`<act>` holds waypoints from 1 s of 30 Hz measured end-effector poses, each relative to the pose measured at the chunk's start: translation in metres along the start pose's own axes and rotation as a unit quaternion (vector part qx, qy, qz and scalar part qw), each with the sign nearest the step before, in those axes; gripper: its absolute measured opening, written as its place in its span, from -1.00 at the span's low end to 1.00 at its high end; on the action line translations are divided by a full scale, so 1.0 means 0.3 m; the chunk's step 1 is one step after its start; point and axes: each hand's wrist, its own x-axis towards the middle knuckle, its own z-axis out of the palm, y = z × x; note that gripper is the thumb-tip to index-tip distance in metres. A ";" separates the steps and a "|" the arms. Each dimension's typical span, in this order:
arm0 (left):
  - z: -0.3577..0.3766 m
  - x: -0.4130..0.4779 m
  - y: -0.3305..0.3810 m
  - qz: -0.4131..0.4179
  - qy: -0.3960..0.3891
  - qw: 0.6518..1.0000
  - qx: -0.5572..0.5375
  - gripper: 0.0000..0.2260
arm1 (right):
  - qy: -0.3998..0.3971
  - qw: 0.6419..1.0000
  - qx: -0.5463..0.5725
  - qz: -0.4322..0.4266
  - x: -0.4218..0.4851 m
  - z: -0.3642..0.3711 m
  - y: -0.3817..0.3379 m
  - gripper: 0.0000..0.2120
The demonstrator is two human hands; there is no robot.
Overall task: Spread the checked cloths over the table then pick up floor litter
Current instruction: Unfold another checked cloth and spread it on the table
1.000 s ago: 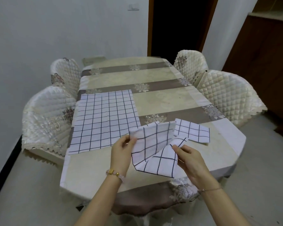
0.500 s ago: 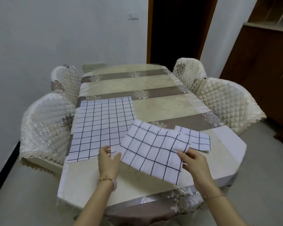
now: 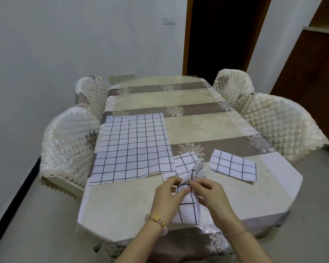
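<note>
One white cloth with dark checks (image 3: 131,147) lies spread flat on the left half of the table (image 3: 122,205). A second checked cloth (image 3: 187,207) is bunched up near the table's front edge, partly lifted, its far end resting on the table. My left hand (image 3: 165,196) and my right hand (image 3: 211,194) both pinch this cloth close together at its middle. A third checked cloth (image 3: 233,165), still folded, lies flat to the right of my hands.
Quilted cream chairs stand on the left (image 3: 68,147) and on the right (image 3: 281,126) of the table, with two more behind them. A dark doorway (image 3: 217,35) is beyond the table, a brown cabinet (image 3: 319,73) at right. Grey floor (image 3: 36,224) surrounds the table.
The second cloth was held open and wide between my hands half a second ago. Now my hands have come together and the cloth is gathered and crumpled between them.
</note>
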 end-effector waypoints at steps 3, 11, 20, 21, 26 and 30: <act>-0.026 0.006 -0.017 -0.016 0.027 0.999 -0.036 -0.92 | -0.015 1.000 0.001 0.002 -0.006 0.000 0.002 -0.85; -0.157 0.056 -0.053 -0.116 0.153 0.945 -0.266 -0.90 | 0.110 0.992 0.059 0.000 0.030 -0.060 -0.018 -0.87; -0.246 0.106 -0.062 -0.086 0.196 0.920 -0.328 -0.91 | 0.137 0.988 0.046 0.048 0.024 -0.137 -0.004 -0.86; -0.248 0.115 -0.055 -0.079 0.187 0.923 -0.326 -0.92 | 0.176 0.984 0.009 0.030 0.031 -0.145 -0.008 -0.83; -0.269 0.172 -0.005 -0.052 0.107 0.953 -0.277 -0.86 | 0.148 0.971 -0.132 -0.131 0.087 -0.107 -0.133 -0.78; -0.285 0.195 0.040 -0.029 0.038 0.961 -0.272 -0.81 | -0.049 0.963 -0.208 -0.166 0.139 0.004 -0.211 -0.63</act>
